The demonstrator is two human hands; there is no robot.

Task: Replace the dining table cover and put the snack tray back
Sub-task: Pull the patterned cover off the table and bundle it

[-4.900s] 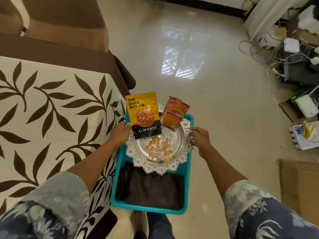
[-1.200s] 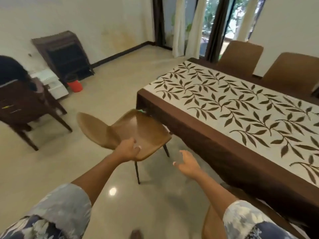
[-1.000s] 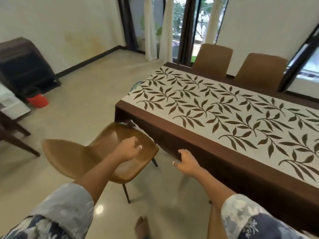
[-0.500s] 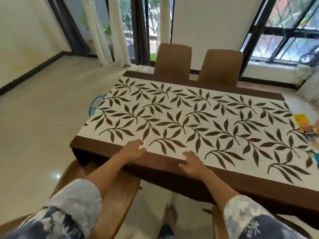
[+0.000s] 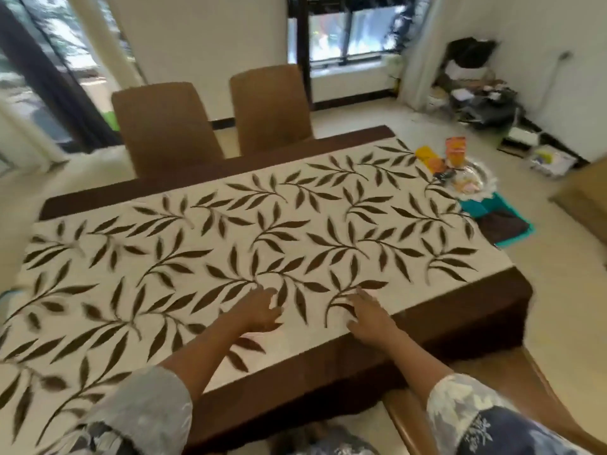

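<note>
A cream table cover with brown leaf print and a brown border lies spread over the dining table. My left hand and my right hand rest flat on it near the front edge, fingers straight, holding nothing. Beyond the table's far right end, the silver snack tray with yellow and orange snack packets sits on a teal tub that holds dark folded cloth.
Two brown chairs stand at the far side of the table. A brown chair is close at my right. Boxes and cluttered items line the right wall. Curtains and windows are behind.
My view has swung to the right along the table. Both hands slid from the brown border up onto the printed top, and the tray on the tub has come into sight.
</note>
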